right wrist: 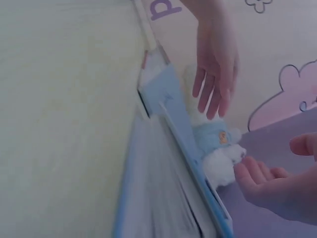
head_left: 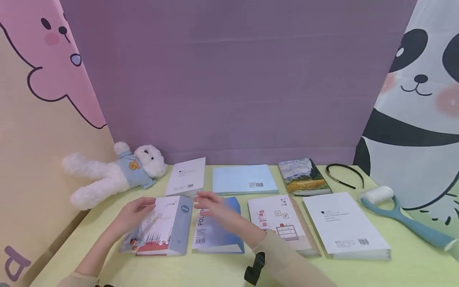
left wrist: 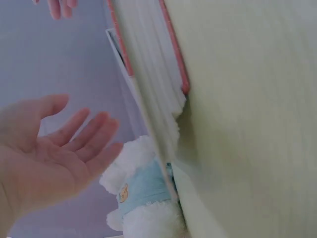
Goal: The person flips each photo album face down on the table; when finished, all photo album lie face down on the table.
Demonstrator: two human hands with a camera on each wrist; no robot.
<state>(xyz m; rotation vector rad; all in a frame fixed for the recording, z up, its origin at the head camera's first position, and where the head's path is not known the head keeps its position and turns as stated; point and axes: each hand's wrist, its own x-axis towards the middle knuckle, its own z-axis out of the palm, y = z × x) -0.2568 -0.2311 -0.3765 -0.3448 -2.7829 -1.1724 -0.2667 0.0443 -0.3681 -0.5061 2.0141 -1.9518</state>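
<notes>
My left hand (head_left: pixel 133 216) hovers over the left side of a white illustrated book (head_left: pixel 165 227) with a grey-blue spine and red lower edge. Its fingers are relaxed and hold nothing; in the left wrist view the palm of the left hand (left wrist: pixel 64 153) is apart from the book's pages (left wrist: pixel 148 54). My right hand (head_left: pixel 219 212) is above a blue book (head_left: pixel 219 241) with dark lettering along its left side. Loosely bent, the fingers of the right hand (right wrist: pixel 282 186) grip nothing in the right wrist view, beside the blue book's pages (right wrist: pixel 158 173).
Behind lie a white book (head_left: pixel 187 177), a light blue book (head_left: pixel 244 179) and a painting-covered book (head_left: pixel 305 177). Two pale books (head_left: pixel 277 221) (head_left: pixel 344 223) are at right, near a headband (head_left: pixel 344 165) and lint roller (head_left: pixel 405 215). A white plush bear (head_left: pixel 118 175) lies at left.
</notes>
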